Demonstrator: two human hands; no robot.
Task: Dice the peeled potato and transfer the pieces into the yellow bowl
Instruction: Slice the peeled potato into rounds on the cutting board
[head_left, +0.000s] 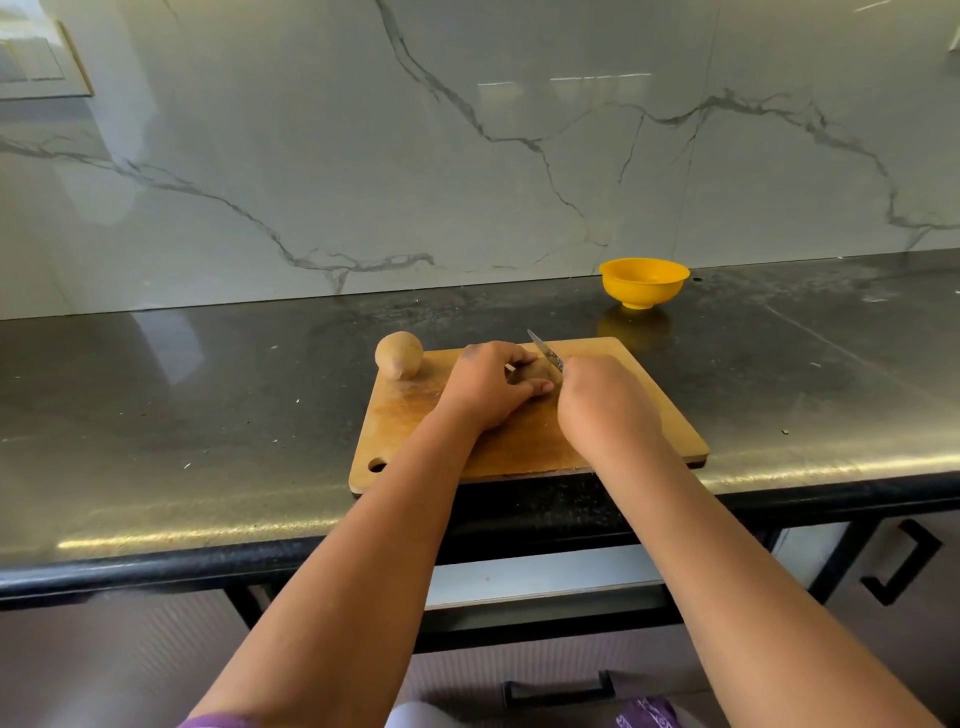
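Backdrop: glossy white marble-look wall panel (467, 156) with grey veins, running behind a dark, speckled stone countertop (182, 415) that's a bit scuffed and has some crumbs on it.
Far-left item: a whole tan, rounded potato (399, 355) sitting at the back left corner of the board, partly hanging off the edge onto the counter. Nobody's touching it.
Board: a worn rectangular wooden cutting board (649, 410) with a hanging hole in its near left corner, lying flat near the front edge of the counter.
Left hand: the left hand (488, 384) is curled down over something in the middle of the board, fingers bent and thumb stretched out toward the knife. The piece underneath is mostly hidden, only a small pale bit peeks out between the fingers, so can't say how much is cut.
Knife: a small steel-bladed kitchen knife (545, 351), tip pointing up and away, blade just right of the left fingers.
Right hand: the right hand (602, 405) is wrapped around the knife handle, which is fully hidden in the fist.
Bowl: a small round yellow plastic bowl (644, 283) way back by the wall, right of the board and well apart from it. Looks like nothing's in it from this angle.
Below: pale cabinet fronts with black bar handles (901, 564).
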